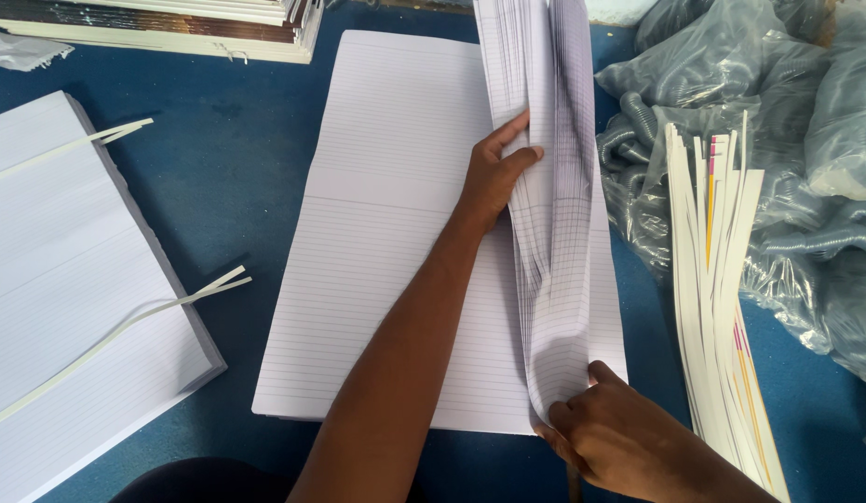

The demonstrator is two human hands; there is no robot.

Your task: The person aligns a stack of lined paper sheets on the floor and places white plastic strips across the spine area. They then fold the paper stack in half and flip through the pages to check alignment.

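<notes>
Blue worktop (237, 196) carries a stack of lined sheets (396, 233) at its middle; left hand (496, 172) grips a lifted sheaf (554, 233) partway up, fingers closed on it; right hand (619, 438) pinches its lower corner near the front edge; paper strips (717, 279) lie just right.

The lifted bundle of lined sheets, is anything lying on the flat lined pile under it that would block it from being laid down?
Nothing visible does. The flat lined pile is bare to the left of the bundle. Only the left hand and forearm cross above it, while the right hand pinches the bundle's near end. The paper strips lie off to the right.
</notes>
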